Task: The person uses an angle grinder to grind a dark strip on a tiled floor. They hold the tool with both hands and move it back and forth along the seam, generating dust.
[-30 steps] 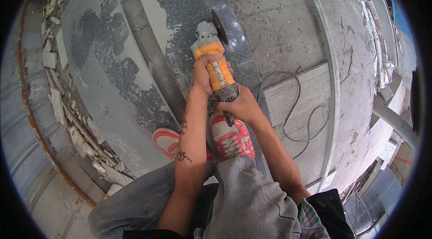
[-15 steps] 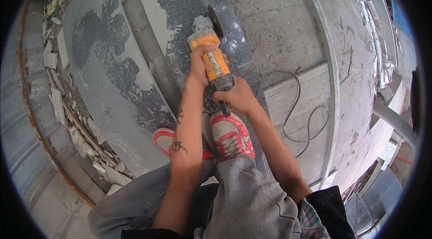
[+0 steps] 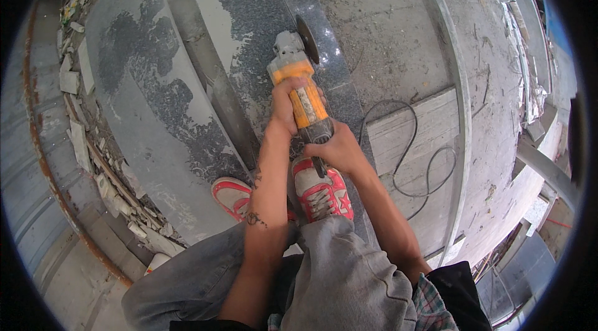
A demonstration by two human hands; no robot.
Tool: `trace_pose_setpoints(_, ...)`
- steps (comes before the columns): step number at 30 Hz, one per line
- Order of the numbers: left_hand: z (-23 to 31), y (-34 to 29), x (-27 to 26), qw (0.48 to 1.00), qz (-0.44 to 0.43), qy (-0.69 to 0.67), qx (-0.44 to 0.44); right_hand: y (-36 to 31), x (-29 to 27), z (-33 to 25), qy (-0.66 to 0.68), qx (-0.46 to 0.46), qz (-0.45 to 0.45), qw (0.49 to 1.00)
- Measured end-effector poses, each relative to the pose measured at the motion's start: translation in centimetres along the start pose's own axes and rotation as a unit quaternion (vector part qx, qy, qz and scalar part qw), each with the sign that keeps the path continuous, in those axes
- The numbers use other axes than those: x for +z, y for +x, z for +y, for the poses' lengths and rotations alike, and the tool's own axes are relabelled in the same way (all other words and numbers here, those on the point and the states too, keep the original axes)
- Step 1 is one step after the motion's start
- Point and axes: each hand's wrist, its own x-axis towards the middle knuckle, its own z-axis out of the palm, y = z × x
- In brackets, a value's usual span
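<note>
Both my hands hold an orange and grey angle grinder. Around the orange body, near the gear head, my left hand is closed. My right hand grips the dark rear end. A thin round cutting disc stands on edge at the right side of the grinder's head. Below it lies a dark speckled stone slab, partly coated with pale dust, with a line running along its length. Whether the disc touches the slab I cannot tell.
My red and white shoes are just below the grinder. A black cable loops on the floor at right. Another dusty slab lies at left, beside stone rubble. A long metal bar runs along the right.
The grinder, with both my hands on it, has moved toward me and slightly right along the slab. The cable near it has shifted.
</note>
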Motion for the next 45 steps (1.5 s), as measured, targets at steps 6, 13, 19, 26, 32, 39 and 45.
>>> trace_pose_setpoints(6,2.9,2.0,-0.5,1.0,0.006,0.003,0.01,2.6,0.3,-2.1,0.015,0.02,-0.016,1.0)
trace_pose_setpoints(13,0.5,0.2,-0.5,1.0,-0.001,-0.023,0.0,0.5,0.5,0.2,-0.006,-0.012,0.007,1.0)
trace_pose_setpoints(19,-0.8,-0.8,-0.3,1.0,0.005,0.005,0.011,-0.7,0.3,0.7,-0.031,-0.008,0.009,0.999)
trace_pose_setpoints(26,2.3,1.8,-0.4,1.0,0.006,-0.005,0.014,2.6,0.3,-0.9,0.008,0.015,-0.005,1.0)
trace_pose_setpoints(32,1.1,0.8,-0.4,1.0,0.007,-0.021,0.002,0.9,0.2,-0.7,-0.003,0.001,0.001,1.0)
trace_pose_setpoints(39,-1.1,-0.8,-0.5,0.999,0.002,-0.04,0.01,-1.1,0.3,0.0,-0.022,0.009,0.015,1.0)
trace_pose_setpoints(45,1.4,1.1,-0.4,1.0,0.0,-0.018,0.009,1.3,0.3,-1.1,-0.014,0.016,0.003,1.0)
